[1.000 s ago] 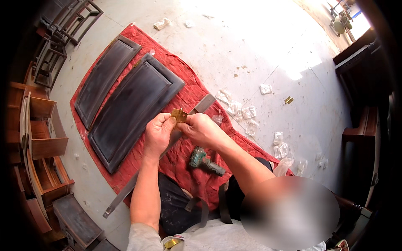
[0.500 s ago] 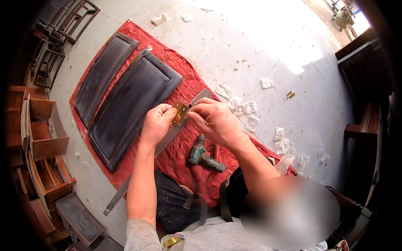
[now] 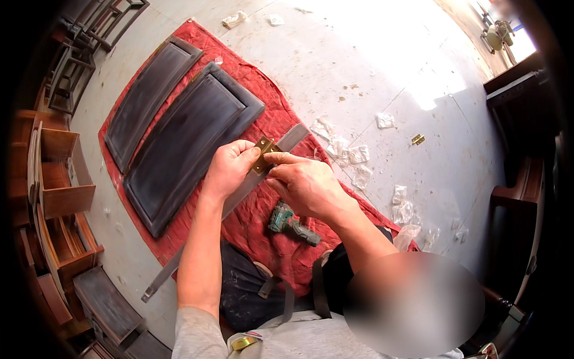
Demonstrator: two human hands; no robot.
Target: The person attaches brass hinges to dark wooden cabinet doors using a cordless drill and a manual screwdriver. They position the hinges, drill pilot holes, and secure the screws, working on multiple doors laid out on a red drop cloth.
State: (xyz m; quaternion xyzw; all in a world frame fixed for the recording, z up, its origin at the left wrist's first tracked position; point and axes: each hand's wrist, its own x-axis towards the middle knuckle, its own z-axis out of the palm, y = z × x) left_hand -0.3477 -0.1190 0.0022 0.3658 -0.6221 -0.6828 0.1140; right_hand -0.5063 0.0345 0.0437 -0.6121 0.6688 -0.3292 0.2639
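A brass hinge [image 3: 266, 154] is pinched between the thumb and fingers of my left hand [image 3: 230, 170], its drilled leaves facing up. My right hand [image 3: 308, 186] closes in from the other side, index finger on the hinge's edge and the other fingers curled; its thumb is hidden. Under both hands a long, narrow grey-brown wooden strip [image 3: 239, 192] runs diagonally, passing beneath my left forearm. Below my hands, a green and black cordless drill [image 3: 291, 224] lies on the red cloth [image 3: 272, 102].
Two dark framed door panels [image 3: 194, 131] lie on the cloth at left. Clear plastic packets [image 3: 339, 148] and another brass hinge [image 3: 417, 139] are scattered over the grey floor to the right. Wooden drawers [image 3: 66, 173] stand along the left, dark furniture [image 3: 520, 185] at right.
My right index finger has come onto the hinge, where the right hand was pinching beside it. The hinge has turned slightly in my left hand. The view has shifted a little.
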